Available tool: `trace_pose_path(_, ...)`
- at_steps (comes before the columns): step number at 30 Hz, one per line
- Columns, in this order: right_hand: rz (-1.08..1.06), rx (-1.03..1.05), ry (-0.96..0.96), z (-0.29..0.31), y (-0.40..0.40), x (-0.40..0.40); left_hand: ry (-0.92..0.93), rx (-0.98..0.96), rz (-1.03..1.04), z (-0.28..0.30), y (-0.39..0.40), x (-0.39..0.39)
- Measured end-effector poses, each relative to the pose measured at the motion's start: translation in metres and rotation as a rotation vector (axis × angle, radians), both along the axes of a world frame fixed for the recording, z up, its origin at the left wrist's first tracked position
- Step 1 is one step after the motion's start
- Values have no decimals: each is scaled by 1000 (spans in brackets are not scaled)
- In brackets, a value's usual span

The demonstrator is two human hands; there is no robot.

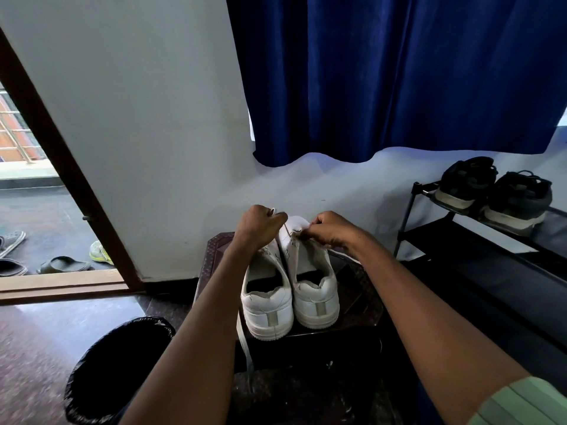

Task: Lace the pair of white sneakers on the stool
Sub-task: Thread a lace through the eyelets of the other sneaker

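On the dark brown stool [356,302] in the middle of the scene, two white leather sneakers stand side by side with their heels toward the near edge and their toes toward the far wall. The left sneaker [267,305] and the right sneaker [316,289] touch along their inner sides. The left hand [259,225] is curled into a fist above the toe end of the left sneaker and grips a flat white shoelace [283,230], which runs taut from the fist down to the eyelet area of the right sneaker. The right hand [329,230] hovers over the front of the right sneaker, its fingertips pinching at the lace or the eyelet edge; which of the two cannot be told. A second loose white lace [244,348] hangs from the left sneaker over the near edge of the stool, down past the left forearm.

To the near left of the stool stands a round bin lined with a black plastic bag [119,363]. On the right, a black metal shoe rack [478,240] carries a pair of dark sneakers with pale soles [494,194] on its top shelf. A deep blue curtain [399,72] hangs on the far wall above the stool. At far left, an open doorway with a brown wooden frame [61,167] shows several slippers [64,265] lying on the floor outside.
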State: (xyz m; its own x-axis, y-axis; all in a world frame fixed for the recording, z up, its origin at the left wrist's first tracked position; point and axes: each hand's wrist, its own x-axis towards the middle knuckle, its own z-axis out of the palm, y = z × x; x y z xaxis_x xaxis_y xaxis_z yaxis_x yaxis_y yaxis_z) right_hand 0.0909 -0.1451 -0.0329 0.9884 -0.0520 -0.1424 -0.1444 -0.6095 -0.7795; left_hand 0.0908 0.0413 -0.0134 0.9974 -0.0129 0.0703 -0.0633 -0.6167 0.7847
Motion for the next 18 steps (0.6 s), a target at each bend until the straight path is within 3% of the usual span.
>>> trace_pose_path(6,26,8,68,8,1,-8,55,-139,-53,3,-2,-4)
trace_pose_path(10,-33,211,-12,12,-1,-7,33,-195,-53,2,-3,-2)
trace_pose_path(15,-115,571,-174,26,-7,-9,-9,-426,7,3,-3,10)
trace_pose_path(17,-113,681,-213,32,-10,-12,-29,-376,29,0,-2,16)
trace_pose_path(18,-98,737,-223,34,-10,-13,-55,-237,81,-3,-1,18)
